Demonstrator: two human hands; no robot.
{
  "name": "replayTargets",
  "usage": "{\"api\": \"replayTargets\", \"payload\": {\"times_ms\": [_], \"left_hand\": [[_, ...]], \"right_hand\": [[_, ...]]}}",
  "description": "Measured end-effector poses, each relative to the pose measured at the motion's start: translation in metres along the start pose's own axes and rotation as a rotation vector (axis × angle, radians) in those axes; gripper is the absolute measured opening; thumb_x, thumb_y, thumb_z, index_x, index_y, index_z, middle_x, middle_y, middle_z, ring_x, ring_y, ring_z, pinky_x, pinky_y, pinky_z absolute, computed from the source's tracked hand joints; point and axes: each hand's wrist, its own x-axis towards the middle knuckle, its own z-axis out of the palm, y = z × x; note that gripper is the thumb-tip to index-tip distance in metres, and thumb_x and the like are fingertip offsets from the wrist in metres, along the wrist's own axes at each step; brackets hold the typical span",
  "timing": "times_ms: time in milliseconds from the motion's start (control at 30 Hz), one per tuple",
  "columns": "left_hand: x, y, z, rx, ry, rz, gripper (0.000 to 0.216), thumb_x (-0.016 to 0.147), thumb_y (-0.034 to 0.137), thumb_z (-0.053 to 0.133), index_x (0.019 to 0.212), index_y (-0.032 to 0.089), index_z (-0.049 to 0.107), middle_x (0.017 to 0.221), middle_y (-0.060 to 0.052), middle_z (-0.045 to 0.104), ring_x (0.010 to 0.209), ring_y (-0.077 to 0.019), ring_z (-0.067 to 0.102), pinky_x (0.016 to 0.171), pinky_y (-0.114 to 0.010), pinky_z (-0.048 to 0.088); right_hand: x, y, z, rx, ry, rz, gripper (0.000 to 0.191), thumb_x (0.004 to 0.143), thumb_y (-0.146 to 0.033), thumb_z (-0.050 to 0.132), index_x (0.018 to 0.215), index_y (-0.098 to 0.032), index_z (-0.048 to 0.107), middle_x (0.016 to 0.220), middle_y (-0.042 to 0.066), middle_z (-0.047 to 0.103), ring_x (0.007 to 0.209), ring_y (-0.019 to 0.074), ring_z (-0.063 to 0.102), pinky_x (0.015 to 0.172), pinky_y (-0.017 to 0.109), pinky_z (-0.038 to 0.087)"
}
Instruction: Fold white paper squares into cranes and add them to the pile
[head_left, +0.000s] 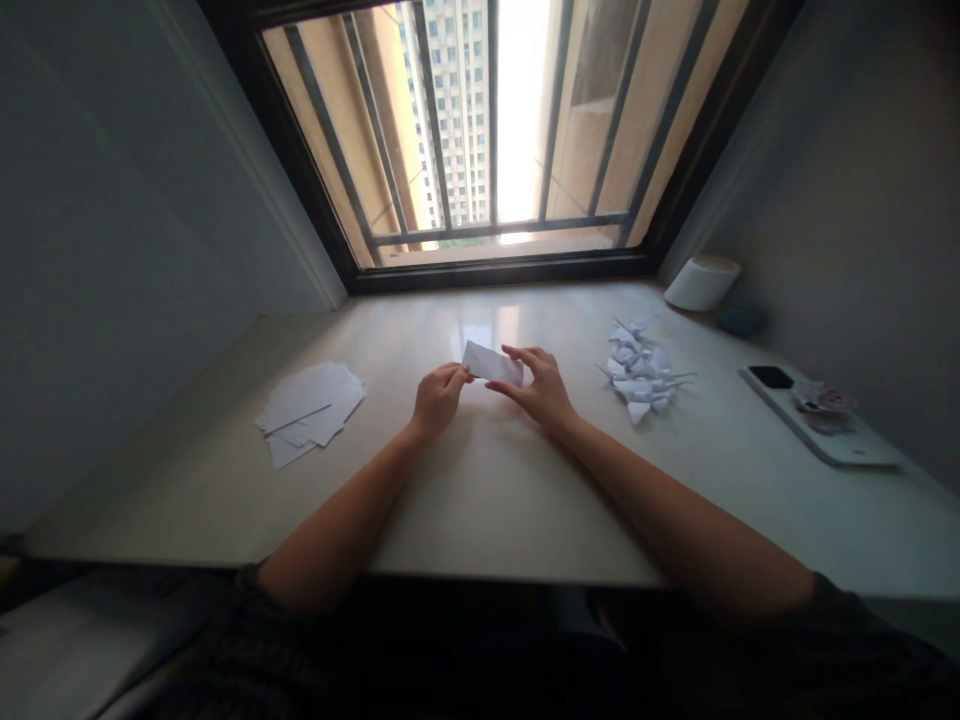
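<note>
A small folded white paper (489, 362) is held just above the pale desk (487, 480), near its middle. My left hand (437, 397) pinches the paper's left end with curled fingers. My right hand (538, 384) grips its right end, fingers pressed along the top edge. A loose stack of flat white paper sheets (309, 410) lies to the left of my left hand. To the right of my right hand sits a heap of folded paper figures (639, 372).
A phone in a white case (817, 410) lies at the right with small items on it. A white cylinder (701, 282) and a dark round object (740, 320) stand in the far right corner. A barred window (487, 150) rises behind the desk.
</note>
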Motion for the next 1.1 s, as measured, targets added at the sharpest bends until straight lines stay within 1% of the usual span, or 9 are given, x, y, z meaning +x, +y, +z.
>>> {"api": "replayTargets", "payload": {"times_ms": [300,533,733,833,867,933,1000,1033,1100], "left_hand": [[-0.001,0.0,0.002,0.036,-0.004,0.01,0.038,0.087,0.044,0.044,0.072,0.02,0.07,0.084,-0.005,0.07,0.079,-0.0195,0.06,0.071,-0.028,0.044],[0.0,0.0,0.002,-0.005,-0.004,-0.032,0.038,0.085,0.045,0.045,0.072,0.02,0.07,0.082,-0.005,0.07,0.079,-0.0201,0.061,0.07,-0.028,0.045],[0.005,-0.003,0.002,-0.175,0.048,-0.146,0.037,0.083,0.044,0.047,0.079,0.017,0.072,0.078,-0.007,0.071,0.075,-0.0206,0.063,0.067,-0.029,0.046],[0.005,-0.003,0.003,-0.19,0.05,-0.165,0.038,0.085,0.044,0.046,0.082,0.015,0.071,0.08,-0.009,0.07,0.076,-0.0208,0.064,0.066,-0.03,0.047],[0.005,-0.002,0.003,-0.171,0.057,-0.148,0.039,0.086,0.044,0.045,0.086,0.015,0.071,0.083,-0.009,0.07,0.078,-0.0207,0.064,0.066,-0.03,0.047],[0.002,0.002,0.002,-0.12,0.092,-0.078,0.039,0.086,0.046,0.048,0.103,0.018,0.069,0.102,-0.01,0.068,0.084,-0.0204,0.063,0.068,-0.029,0.048],[0.0,0.008,0.0,-0.069,0.137,0.02,0.047,0.082,0.045,0.057,0.125,0.026,0.058,0.13,-0.009,0.055,0.095,-0.0202,0.061,0.073,-0.028,0.049],[-0.001,0.01,-0.002,-0.039,0.149,0.06,0.053,0.081,0.044,0.06,0.131,0.029,0.053,0.138,-0.008,0.048,0.1,-0.0207,0.06,0.076,-0.029,0.049],[-0.001,0.014,-0.005,0.029,0.131,0.113,0.058,0.08,0.043,0.063,0.135,0.032,0.048,0.146,-0.008,0.039,0.107,-0.0218,0.058,0.086,-0.032,0.047]], "right_hand": [[-0.001,-0.007,-0.004,-0.13,0.018,-0.005,0.059,0.065,-0.062,0.07,0.107,-0.022,0.064,0.102,0.011,0.062,0.096,0.0299,0.053,0.085,0.042,0.041],[-0.001,-0.006,-0.004,-0.188,0.06,-0.038,0.045,0.065,-0.06,0.072,0.087,-0.022,0.064,0.099,0.01,0.062,0.097,0.0301,0.05,0.085,0.043,0.039],[0.001,-0.003,-0.005,-0.054,0.14,-0.009,0.031,0.07,-0.053,0.071,0.081,-0.023,0.071,0.096,0.008,0.068,0.098,0.0283,0.052,0.089,0.044,0.04],[0.001,-0.005,-0.006,0.04,0.175,-0.002,0.027,0.074,-0.05,0.069,0.082,-0.024,0.073,0.099,0.006,0.071,0.103,0.027,0.053,0.095,0.043,0.039],[0.001,-0.006,-0.007,0.064,0.185,-0.002,0.027,0.076,-0.049,0.067,0.084,-0.025,0.073,0.103,0.006,0.071,0.107,0.0269,0.053,0.097,0.044,0.039],[0.001,-0.006,-0.006,0.104,0.191,0.015,0.03,0.079,-0.049,0.064,0.093,-0.024,0.072,0.111,0.007,0.069,0.114,0.027,0.052,0.1,0.045,0.037],[0.001,-0.006,-0.005,0.144,0.189,0.06,0.033,0.08,-0.05,0.062,0.098,-0.023,0.071,0.116,0.009,0.066,0.116,0.0276,0.053,0.1,0.045,0.037],[0.001,-0.006,-0.004,0.164,0.186,0.084,0.034,0.081,-0.05,0.061,0.097,-0.022,0.07,0.116,0.009,0.066,0.114,0.0277,0.055,0.099,0.044,0.038],[0.001,-0.005,-0.004,0.204,0.163,0.123,0.032,0.083,-0.051,0.057,0.093,-0.022,0.069,0.108,0.009,0.068,0.106,0.0267,0.06,0.094,0.041,0.041]]}}
